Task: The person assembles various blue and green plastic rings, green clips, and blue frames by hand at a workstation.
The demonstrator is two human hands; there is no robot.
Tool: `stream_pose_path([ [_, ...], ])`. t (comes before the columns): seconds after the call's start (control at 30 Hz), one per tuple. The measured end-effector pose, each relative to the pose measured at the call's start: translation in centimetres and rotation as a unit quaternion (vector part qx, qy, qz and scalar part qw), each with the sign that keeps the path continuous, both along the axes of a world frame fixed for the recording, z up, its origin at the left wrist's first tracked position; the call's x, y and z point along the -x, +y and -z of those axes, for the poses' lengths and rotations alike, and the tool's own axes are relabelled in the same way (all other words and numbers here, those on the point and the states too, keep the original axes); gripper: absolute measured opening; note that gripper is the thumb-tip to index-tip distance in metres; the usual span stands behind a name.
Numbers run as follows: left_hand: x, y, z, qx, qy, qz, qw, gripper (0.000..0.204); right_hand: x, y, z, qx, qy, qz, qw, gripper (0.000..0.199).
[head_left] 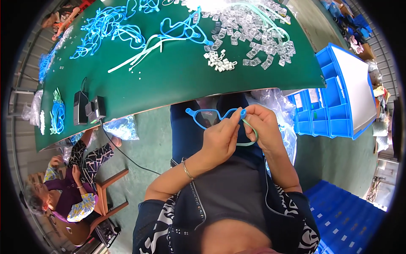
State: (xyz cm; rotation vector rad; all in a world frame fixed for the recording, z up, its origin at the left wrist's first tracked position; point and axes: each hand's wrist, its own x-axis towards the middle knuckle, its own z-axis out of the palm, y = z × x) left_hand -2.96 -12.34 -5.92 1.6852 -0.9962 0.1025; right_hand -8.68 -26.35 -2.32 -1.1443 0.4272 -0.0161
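Note:
In front of my lap I hold a soft blue goggle frame [191, 112] with two openings, one end loop sticking out to the left. My left hand [220, 139] is closed on its right part, thumb and fingers pinched together. My right hand [264, 126] pinches a pale green strap [256, 135] close to the frame's other end loop. The strap bends down in a curve between my hands. My fingers partly hide where strap and frame meet.
Across the green table [169, 84] lie tangled blue frames [105, 31], pale straps [139, 53], clear plastic pieces [237, 27] and small white clips [220, 61]. Blue crates [311, 114] stand at right, beside a clear bag [275, 101]. Another person [63, 192] sits at lower left.

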Motion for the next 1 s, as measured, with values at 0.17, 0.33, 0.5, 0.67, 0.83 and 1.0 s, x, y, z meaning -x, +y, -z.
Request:
stream_pose_path([
  [0.17, 0.0, 0.4, 0.4, -0.067, -0.027, -0.007, 0.997, 0.049, 0.3, 0.3, 1.4, -0.145, -0.039, 0.011, 0.989, 0.009],
  [0.33, -0.1, 1.7, 0.2, -0.052, 0.108, 0.011, 0.993, 0.034, 0.7, 0.3, 1.4, 0.066, 0.02, -0.019, 0.997, 0.013],
  [0.5, -1.3, 3.1, -0.8, -0.055, 0.227, 0.142, 0.962, 0.017, 1.0, -1.8, 0.8, 0.096, -0.006, -0.135, 0.986, 0.014],
  [0.67, -2.5, 3.8, -0.5, -0.06, 0.213, 0.269, 0.937, 0.018, 0.8, -2.2, 0.9, 0.026, 0.023, -0.229, 0.973, 0.01],
  [0.83, -2.3, 3.4, -0.9, -0.069, 0.276, 0.245, 0.927, 0.018, -0.7, -2.6, 2.4, 0.513, -0.158, -0.045, 0.843, 0.01],
  [1.0, -2.9, 3.3, -0.8, -0.045, 0.315, 0.225, 0.921, 0.019, -1.5, -3.4, 4.6, 0.219, -0.095, 0.0, 0.971, 0.01],
])
